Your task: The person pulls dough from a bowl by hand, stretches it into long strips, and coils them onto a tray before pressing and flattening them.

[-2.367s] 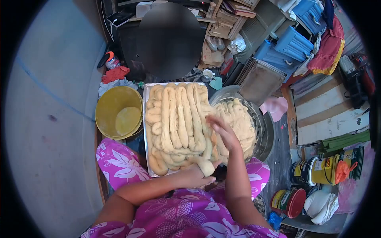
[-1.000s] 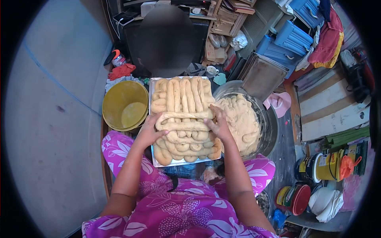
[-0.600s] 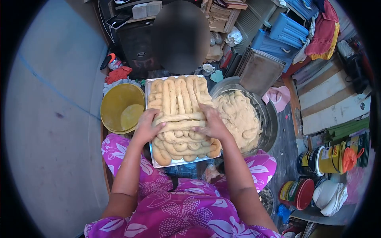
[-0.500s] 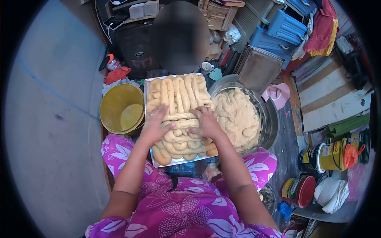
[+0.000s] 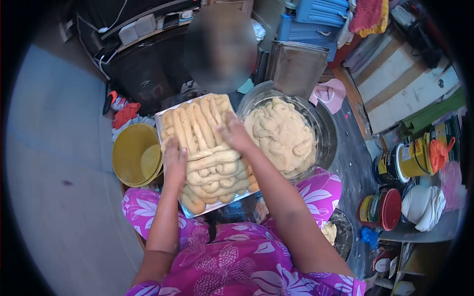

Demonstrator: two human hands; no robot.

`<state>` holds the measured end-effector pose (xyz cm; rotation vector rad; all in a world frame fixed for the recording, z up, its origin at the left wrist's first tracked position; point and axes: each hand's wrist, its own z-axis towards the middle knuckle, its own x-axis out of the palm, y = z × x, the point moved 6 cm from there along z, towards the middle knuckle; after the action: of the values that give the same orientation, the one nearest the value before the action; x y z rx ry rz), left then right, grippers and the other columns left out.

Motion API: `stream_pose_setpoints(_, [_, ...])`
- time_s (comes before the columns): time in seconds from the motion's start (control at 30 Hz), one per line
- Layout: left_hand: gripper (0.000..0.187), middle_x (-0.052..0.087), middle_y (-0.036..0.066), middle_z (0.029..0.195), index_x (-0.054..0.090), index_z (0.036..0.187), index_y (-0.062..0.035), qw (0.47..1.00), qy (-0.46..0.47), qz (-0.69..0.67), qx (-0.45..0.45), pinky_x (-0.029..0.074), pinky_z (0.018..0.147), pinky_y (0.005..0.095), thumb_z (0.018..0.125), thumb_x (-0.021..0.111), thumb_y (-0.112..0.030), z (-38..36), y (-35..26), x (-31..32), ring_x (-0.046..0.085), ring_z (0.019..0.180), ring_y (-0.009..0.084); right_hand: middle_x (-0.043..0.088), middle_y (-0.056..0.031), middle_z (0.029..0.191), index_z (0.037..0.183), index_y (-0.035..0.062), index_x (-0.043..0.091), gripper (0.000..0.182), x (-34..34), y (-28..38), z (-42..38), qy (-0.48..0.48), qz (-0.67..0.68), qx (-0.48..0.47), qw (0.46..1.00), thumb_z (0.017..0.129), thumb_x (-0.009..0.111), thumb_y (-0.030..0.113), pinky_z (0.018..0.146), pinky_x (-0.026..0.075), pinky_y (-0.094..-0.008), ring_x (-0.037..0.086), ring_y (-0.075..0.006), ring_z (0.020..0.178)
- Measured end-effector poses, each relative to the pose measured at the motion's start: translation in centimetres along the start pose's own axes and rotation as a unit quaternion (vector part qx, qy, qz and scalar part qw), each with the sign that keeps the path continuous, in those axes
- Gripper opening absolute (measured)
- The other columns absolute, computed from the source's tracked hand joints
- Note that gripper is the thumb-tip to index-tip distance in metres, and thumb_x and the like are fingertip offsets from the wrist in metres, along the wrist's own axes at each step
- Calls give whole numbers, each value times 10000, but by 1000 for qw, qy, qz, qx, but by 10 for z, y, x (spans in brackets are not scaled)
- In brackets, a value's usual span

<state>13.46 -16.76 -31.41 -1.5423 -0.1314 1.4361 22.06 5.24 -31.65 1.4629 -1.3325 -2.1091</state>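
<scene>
A metal tray [image 5: 236, 198] rests across my lap, covered with thick ropes of pale dough [image 5: 196, 129] woven over and under each other. Long ropes run up its far half, while a crosswise rope [image 5: 213, 158] lies over the middle. My left hand [image 5: 175, 162] rests along the left edge of the woven dough, fingers stretched out. On the other side, my right hand [image 5: 236, 133] is at the upper right of the long ropes with its fingers apart. Right of the tray, a big metal basin [image 5: 326, 133] holds a large mass of soft dough [image 5: 281, 135].
A yellow bucket [image 5: 137, 155] stands left of the tray. Dark metal trays [image 5: 299, 69] lean behind the basin, near a pink cap [image 5: 329, 95]. Paint buckets [image 5: 380, 209] line the right side. A smaller bowl [image 5: 344, 232] sits by my right knee.
My right hand has left the crosswise rope and moved up to the long ropes' right side. My left hand has shifted to the dough's left edge. The view has turned, so the tray appears tilted.
</scene>
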Motion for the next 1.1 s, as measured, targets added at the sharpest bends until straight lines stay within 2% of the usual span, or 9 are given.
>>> stream_pose_setpoints(0.13, [531, 141, 232, 1467, 374, 1352, -36, 967, 147, 206, 20, 141, 1100, 447, 912, 439, -326, -12, -44, 10, 188, 1355, 345, 245, -248, 1428, 1371, -52, 251, 769, 17, 21, -7, 76, -152, -38, 985, 868, 463, 491, 1099, 153, -426, 227, -319, 1347])
stream_pose_setpoints(0.27, [533, 116, 197, 1484, 379, 1351, -40, 971, 155, 175, 41, 80, 1108, 447, 913, 433, -338, -7, -42, 13, 116, 1375, 331, 249, -239, 1428, 1375, -59, 237, 772, 13, 21, -15, 79, -138, -44, 986, 875, 451, 490, 1101, 149, -434, 221, -306, 1351])
stream_pose_setpoints(0.53, [589, 232, 204, 1449, 349, 1363, -48, 963, 210, 108, 129, 74, 1110, 452, 917, 396, -429, 29, -151, 85, 153, 1368, 332, 420, -235, 1317, 1280, 15, 442, 495, -28, -29, -29, -22, 153, -63, 986, 885, 520, 304, 1020, 325, -370, 411, -350, 1225])
stream_pose_setpoints(0.67, [609, 256, 180, 1447, 377, 1346, -32, 931, 232, 200, 201, 93, 1107, 453, 914, 386, -460, 31, -195, 139, 164, 1366, 328, 524, -227, 1205, 1209, 14, 514, 413, -80, -132, -24, -201, 161, 61, 964, 854, 548, 223, 951, 391, -358, 509, -326, 1128])
stream_pose_setpoints(0.8, [677, 312, 170, 1423, 411, 1323, -24, 879, 347, 256, 202, 90, 1106, 472, 877, 410, -532, 5, -210, 184, 200, 1358, 312, 595, -249, 1069, 1146, -40, 553, 490, -61, -330, -68, -200, 140, 300, 922, 747, 628, 236, 901, 434, -359, 563, -331, 1053])
stream_pose_setpoints(0.83, [685, 326, 170, 1416, 414, 1318, -17, 862, 375, 276, 200, 87, 1106, 477, 874, 410, -538, -3, -207, 193, 210, 1355, 310, 622, -139, 855, 1074, -28, 570, 383, -26, -428, -93, -234, 151, 342, 897, 769, 610, 201, 683, 478, -324, 592, -220, 758])
stream_pose_setpoints(0.9, [693, 339, 170, 1408, 417, 1313, -11, 842, 404, 299, 194, 85, 1106, 482, 870, 410, -543, -15, -202, 202, 220, 1352, 309, 606, -114, 818, 984, -22, 588, 299, -33, -509, -131, -169, 85, 539, 821, 782, 606, 198, 596, 465, -316, 547, -184, 655])
stream_pose_setpoints(0.97, [721, 359, 166, 1397, 413, 1313, -4, 827, 424, 310, 201, 78, 1106, 488, 858, 412, -564, -22, -198, 207, 234, 1347, 308, 620, -147, 870, 941, -36, 593, 349, -33, -593, -127, -229, 1, 407, 884, 765, 648, 260, 603, 482, -318, 594, -207, 708])
stream_pose_setpoints(1.1, [757, 370, 163, 1390, 391, 1328, -9, 807, 454, 326, 191, 78, 1107, 485, 846, 407, -592, -30, -191, 217, 249, 1342, 304, 577, -209, 1115, 1073, -63, 550, 698, -96, -579, -135, -328, -14, 633, 701, 687, 685, 503, 853, 451, -430, 569, -320, 1027])
